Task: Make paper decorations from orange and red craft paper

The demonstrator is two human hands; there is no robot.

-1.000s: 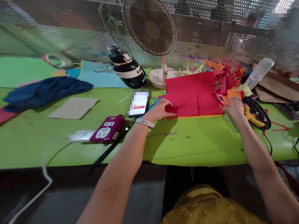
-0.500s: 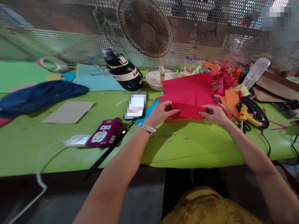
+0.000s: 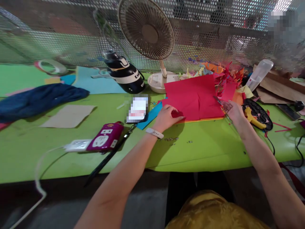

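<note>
My left hand (image 3: 168,118), with a pale watch band on its wrist, is curled over the left front of the red paper (image 3: 190,92). Its thumb and fingers close on red paper near the front edge; whether that is a separate piece is hard to make out. On the right of the sheets, my right hand (image 3: 234,112) is closed around the scissors (image 3: 220,101), whose blades point up and left over the red paper. The scissors' handles are mostly hidden by the hand. Yellow-orange paper shows beneath the red, and blue paper (image 3: 150,116) pokes out at left.
A phone (image 3: 137,108), purple power strip (image 3: 105,137), black bottle (image 3: 126,74) and fan (image 3: 164,80) stand left and behind. At right lie a yellow glue gun (image 3: 254,119) on a black palette (image 3: 264,122), a clear bottle (image 3: 260,74) and colourful paper scraps (image 3: 228,71).
My right hand has let go of the small folded red piece and moved right onto the scissors, whose handles have shifted. My left hand stays by the red paper, slightly lower.
</note>
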